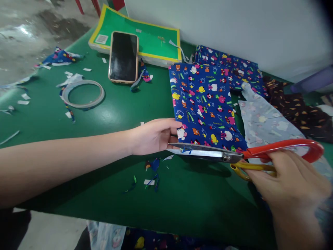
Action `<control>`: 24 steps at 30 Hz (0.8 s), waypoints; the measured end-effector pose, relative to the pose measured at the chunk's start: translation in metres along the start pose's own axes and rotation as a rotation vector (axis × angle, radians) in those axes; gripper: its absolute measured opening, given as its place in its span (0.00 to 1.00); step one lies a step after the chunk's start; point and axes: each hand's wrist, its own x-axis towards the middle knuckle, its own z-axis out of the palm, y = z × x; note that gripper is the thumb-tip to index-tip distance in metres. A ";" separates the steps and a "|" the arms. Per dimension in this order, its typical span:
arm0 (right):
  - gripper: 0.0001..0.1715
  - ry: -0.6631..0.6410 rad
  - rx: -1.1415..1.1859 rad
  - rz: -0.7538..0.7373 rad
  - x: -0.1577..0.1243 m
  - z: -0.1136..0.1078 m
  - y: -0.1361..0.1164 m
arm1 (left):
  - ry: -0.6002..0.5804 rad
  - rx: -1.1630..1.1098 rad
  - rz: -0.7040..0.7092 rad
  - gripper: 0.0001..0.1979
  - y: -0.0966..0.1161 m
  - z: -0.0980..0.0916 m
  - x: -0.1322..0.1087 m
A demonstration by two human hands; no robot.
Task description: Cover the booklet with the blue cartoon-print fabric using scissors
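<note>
My left hand [153, 136] pinches the lower left corner of a folded blue cartoon-print fabric [203, 100], thumb on top and fingers beneath. In my right hand [293, 180] is a pair of large scissors [283, 147] with a red handle and a yellow one. Their blades lie nearly closed along the fabric's near edge, tips close to my left fingers. A small blue thread or scrap sits on the blade. Several fabric scraps [153, 164] are on the green table just below the blades.
A phone [124, 57] leans on a green and yellow book [156, 38] at the back. To the left is a tape roll [83, 93] among paper bits. More blue fabric [244, 71], a pale piece [267, 114] and brown fabric [293, 107] lie right, near the wall [234, 24].
</note>
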 end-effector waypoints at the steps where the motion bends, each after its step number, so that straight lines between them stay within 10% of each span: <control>1: 0.15 0.002 0.003 -0.002 0.000 0.000 0.000 | 0.001 -0.003 -0.001 0.13 0.000 0.000 0.000; 17: 0.20 0.135 0.014 -0.059 0.001 0.001 0.005 | 0.028 -0.004 -0.025 0.09 -0.002 0.000 0.002; 24: 0.18 -0.095 0.079 0.641 -0.004 0.006 0.013 | 0.078 0.018 -0.011 0.08 -0.003 0.001 0.002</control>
